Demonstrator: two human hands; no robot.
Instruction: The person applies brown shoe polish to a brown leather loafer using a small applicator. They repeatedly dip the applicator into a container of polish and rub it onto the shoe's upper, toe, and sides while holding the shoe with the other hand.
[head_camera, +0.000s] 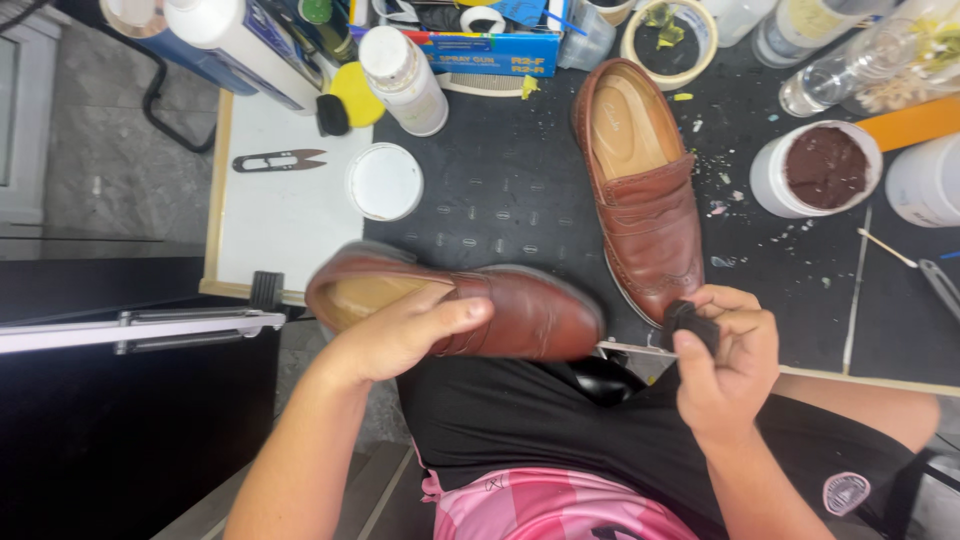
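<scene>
My left hand (405, 335) grips a brown leather loafer (520, 312) by its opening and holds it sideways above my lap at the bench's front edge. A small black sponge (690, 322) is pinched in my right hand (725, 365), close to that shoe's toe. The matching brown loafer (640, 185) lies on the black mat (500, 190), toe toward me. An open white tub of dark brown polish (825, 168) stands to its right.
A white round lid (384, 181) and black thread snips (278, 160) lie on the white board (280, 225) at left. Bottles, a blue box and tape rolls crowd the back edge. A thin stick (886, 247) lies at right. A metal rail (140, 328) juts out at left.
</scene>
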